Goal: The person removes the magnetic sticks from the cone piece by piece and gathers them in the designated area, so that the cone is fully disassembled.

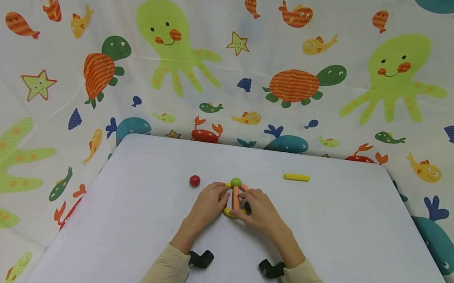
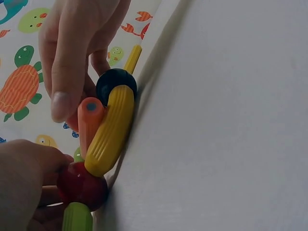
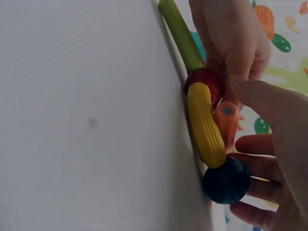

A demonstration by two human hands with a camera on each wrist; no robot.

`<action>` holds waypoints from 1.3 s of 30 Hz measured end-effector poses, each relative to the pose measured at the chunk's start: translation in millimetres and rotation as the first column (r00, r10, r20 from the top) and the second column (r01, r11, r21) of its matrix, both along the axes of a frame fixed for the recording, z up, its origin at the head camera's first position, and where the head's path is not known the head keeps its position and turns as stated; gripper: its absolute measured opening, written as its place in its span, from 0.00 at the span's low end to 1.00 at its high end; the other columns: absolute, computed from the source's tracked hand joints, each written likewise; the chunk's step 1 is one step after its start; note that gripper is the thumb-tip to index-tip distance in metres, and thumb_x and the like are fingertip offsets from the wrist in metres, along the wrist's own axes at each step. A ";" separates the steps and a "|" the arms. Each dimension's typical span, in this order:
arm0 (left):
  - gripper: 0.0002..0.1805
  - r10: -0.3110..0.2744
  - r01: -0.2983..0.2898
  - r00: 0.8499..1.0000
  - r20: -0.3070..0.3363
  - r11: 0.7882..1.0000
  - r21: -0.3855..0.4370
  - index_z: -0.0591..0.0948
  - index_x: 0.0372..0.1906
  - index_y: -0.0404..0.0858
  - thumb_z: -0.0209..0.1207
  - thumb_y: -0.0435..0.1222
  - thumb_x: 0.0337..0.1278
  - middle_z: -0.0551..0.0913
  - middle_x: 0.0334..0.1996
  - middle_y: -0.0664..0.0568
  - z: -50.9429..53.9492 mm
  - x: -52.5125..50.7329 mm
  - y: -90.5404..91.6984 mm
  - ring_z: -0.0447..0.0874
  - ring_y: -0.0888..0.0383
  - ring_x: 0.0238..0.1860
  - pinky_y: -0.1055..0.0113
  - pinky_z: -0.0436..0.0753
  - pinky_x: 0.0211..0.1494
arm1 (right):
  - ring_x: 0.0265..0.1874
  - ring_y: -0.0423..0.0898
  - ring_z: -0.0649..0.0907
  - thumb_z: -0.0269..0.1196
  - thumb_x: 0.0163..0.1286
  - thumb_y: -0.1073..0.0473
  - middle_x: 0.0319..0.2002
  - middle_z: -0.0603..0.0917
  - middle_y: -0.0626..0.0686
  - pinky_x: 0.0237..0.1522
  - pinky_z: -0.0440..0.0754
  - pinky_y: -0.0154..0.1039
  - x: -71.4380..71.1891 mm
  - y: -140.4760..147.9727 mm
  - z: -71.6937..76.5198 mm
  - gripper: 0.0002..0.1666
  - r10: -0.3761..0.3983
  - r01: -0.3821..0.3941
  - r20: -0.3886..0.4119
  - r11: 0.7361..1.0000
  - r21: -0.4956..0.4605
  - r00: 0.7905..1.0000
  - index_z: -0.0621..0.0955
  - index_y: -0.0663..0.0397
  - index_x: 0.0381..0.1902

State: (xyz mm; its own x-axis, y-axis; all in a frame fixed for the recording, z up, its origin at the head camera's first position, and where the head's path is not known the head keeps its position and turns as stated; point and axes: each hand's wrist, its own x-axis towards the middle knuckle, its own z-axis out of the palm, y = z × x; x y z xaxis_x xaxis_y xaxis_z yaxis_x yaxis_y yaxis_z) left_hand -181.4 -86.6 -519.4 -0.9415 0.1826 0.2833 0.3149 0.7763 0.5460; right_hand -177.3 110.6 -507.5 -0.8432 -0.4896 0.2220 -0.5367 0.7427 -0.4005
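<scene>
Both hands are at a small frame of toy rods and balls. A green ball (image 1: 236, 182) tops it, with an orange rod (image 1: 235, 198) running from it toward me. My right hand (image 1: 260, 211) pinches that rod between thumb and forefinger; its other fingers lie beside the dark blue ball (image 3: 226, 181). With thumb and curled fingers, my left hand (image 1: 209, 201) holds the red ball (image 2: 83, 186) at the left corner. A curved yellow rod (image 2: 111, 132) joins the red and blue balls at the front. The right wrist view shows a green rod (image 3: 181, 34) beyond the red ball.
A loose red ball (image 1: 194, 181) lies left of the frame on the white table (image 1: 139, 224). Behind it to the right is a loose yellow rod (image 1: 296, 177). A cloth printed with sea animals (image 1: 263, 34) hangs past the table's far edge.
</scene>
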 end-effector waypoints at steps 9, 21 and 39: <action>0.15 0.003 -0.003 1.000 0.028 1.000 -0.015 0.87 0.49 0.32 0.59 0.39 0.69 0.85 0.54 0.43 4.3 1.6 0.6 0.84 0.47 0.57 0.54 0.81 0.62 | 0.52 0.51 0.80 0.69 0.63 0.40 0.53 0.85 0.53 0.57 0.79 0.51 0.5 -2.1 -1.4 0.33 0.005 -0.005 0.006 1.000 0.027 1.000 0.82 0.56 0.57; 0.12 -0.005 0.005 1.000 0.030 1.000 -0.003 0.87 0.48 0.34 0.60 0.36 0.67 0.87 0.47 0.44 9.9 4.0 -0.5 0.86 0.50 0.51 0.57 0.85 0.56 | 0.50 0.50 0.79 0.67 0.64 0.49 0.53 0.85 0.53 0.54 0.79 0.50 -0.7 3.3 -0.2 0.28 0.011 -0.012 0.019 0.999 0.051 1.000 0.81 0.55 0.58; 0.18 -0.061 0.062 0.998 0.022 0.997 -0.036 0.82 0.57 0.35 0.64 0.34 0.63 0.82 0.57 0.45 10.0 2.4 -3.6 0.82 0.50 0.59 0.57 0.81 0.63 | 0.58 0.51 0.77 0.64 0.62 0.58 0.57 0.82 0.52 0.60 0.75 0.52 -3.5 14.9 3.4 0.26 0.035 -0.042 0.123 0.998 0.057 0.992 0.79 0.53 0.60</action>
